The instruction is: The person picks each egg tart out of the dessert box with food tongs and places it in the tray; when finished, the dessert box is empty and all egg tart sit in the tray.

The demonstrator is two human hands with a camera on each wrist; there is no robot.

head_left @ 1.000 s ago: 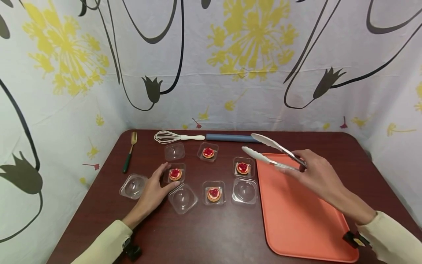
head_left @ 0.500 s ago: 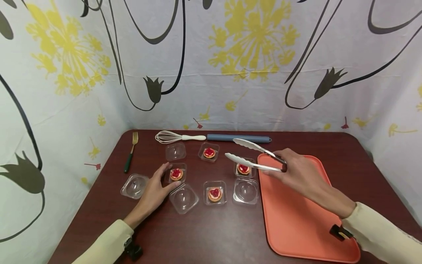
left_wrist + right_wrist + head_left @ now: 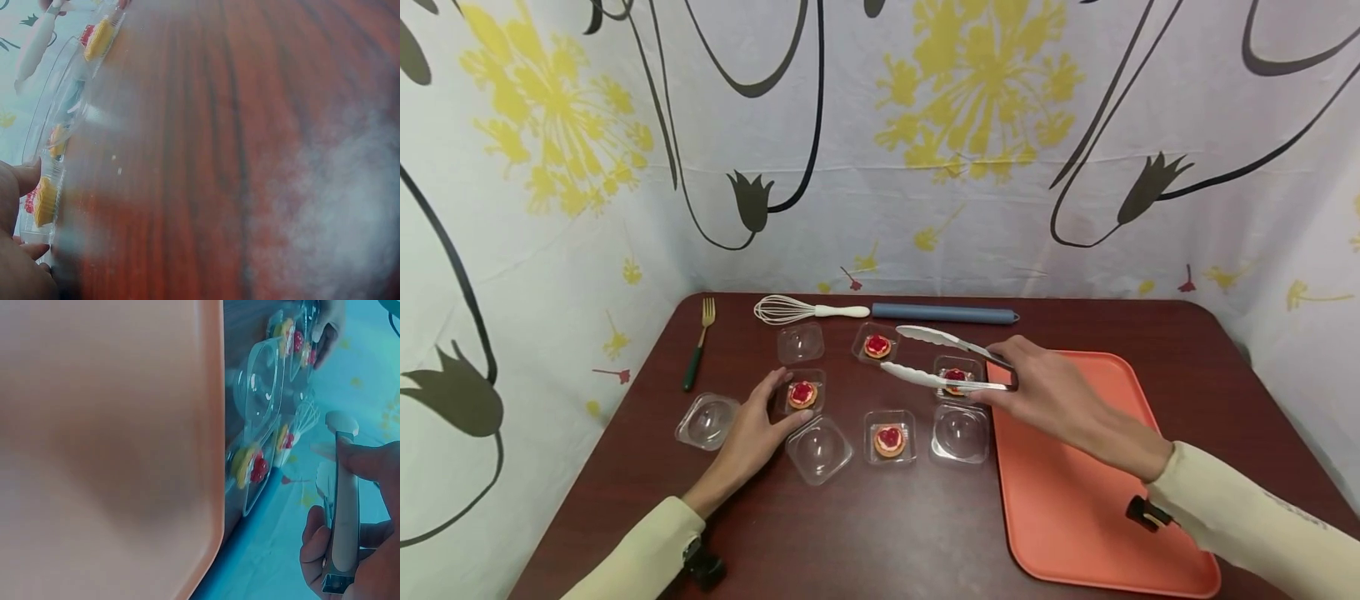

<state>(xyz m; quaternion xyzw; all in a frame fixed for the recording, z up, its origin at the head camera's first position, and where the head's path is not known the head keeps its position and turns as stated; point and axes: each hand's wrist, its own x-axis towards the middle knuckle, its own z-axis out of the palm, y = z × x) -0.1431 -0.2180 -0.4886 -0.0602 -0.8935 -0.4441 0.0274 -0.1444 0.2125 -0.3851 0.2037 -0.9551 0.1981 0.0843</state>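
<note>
My left hand (image 3: pixel 747 442) holds a small clear plastic container (image 3: pixel 818 379) by its sides, thumb on one edge and fingers on the other. A mini tart (image 3: pixel 802 395) with a red topping sits inside. In my right hand (image 3: pixel 1052 393) are metal tongs (image 3: pixel 936 336) with white tips, their arms spread and nothing between them. They hang over a container with another tart (image 3: pixel 956 385), partly covering it. The tips point left, near the back tart (image 3: pixel 877 347) in its own container. In the right wrist view, thumb and fingers wrap the tongs' handle (image 3: pixel 345 519).
An orange tray (image 3: pixel 1097 533) lies at the right, beneath my right forearm. A front tart (image 3: pixel 890 440) sits in its container between hinged clear lids (image 3: pixel 961 433). A fork (image 3: pixel 697 350), a whisk (image 3: pixel 790 310) and a blue rolling pin (image 3: pixel 940 314) lie along the back.
My right hand has carried the tongs leftward, from above the tray's back edge to over the containers. My left hand has stayed at its container.
</note>
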